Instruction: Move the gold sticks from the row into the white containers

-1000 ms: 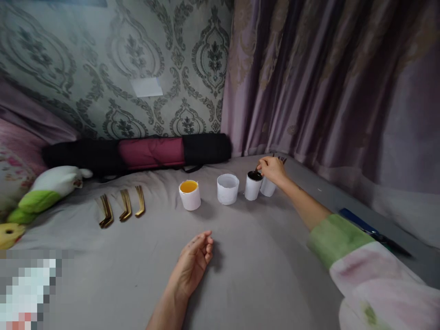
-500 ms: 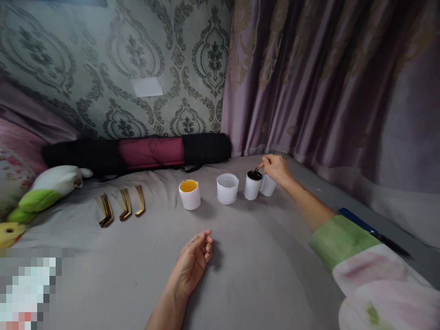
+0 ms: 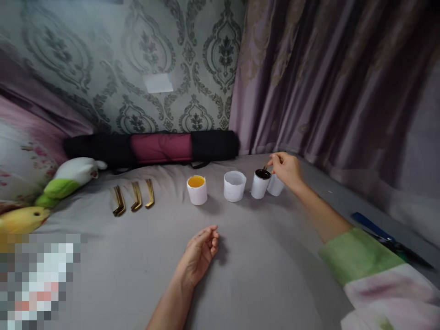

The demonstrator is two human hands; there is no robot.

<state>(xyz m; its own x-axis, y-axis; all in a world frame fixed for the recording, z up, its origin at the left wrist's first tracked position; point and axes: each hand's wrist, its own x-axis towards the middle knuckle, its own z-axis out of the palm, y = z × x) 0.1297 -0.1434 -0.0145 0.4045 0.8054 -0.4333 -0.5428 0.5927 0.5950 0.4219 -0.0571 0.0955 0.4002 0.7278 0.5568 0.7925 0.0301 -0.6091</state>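
My right hand [image 3: 286,170] is pinched at the rim of a white cup with a dark inside [image 3: 260,187]. A thin brown stick-like piece [image 3: 265,167] shows at its fingertips, over the cup's mouth; its kind is too small to tell. Partly behind this hand stands another white cup [image 3: 275,185]. To the left are a wider white cup [image 3: 234,189] and a white cup with a yellow inside [image 3: 197,192]. My left hand [image 3: 199,254] hovers or rests low over the grey sheet, fingers loosely curled, palm bare.
Three groups of bent gold-coloured metal pieces [image 3: 136,198] lie on the grey sheet [image 3: 144,256] at left. Soft toys [image 3: 68,176] sit beyond them. A long black and maroon bag [image 3: 161,147] lies along the wall. A blue-handled tool [image 3: 373,227] is at far right.
The view has turned slightly left, so everything sits further right. My right hand stays at the dark cup, its thin piece still at the rim. My left hand keeps its pose.
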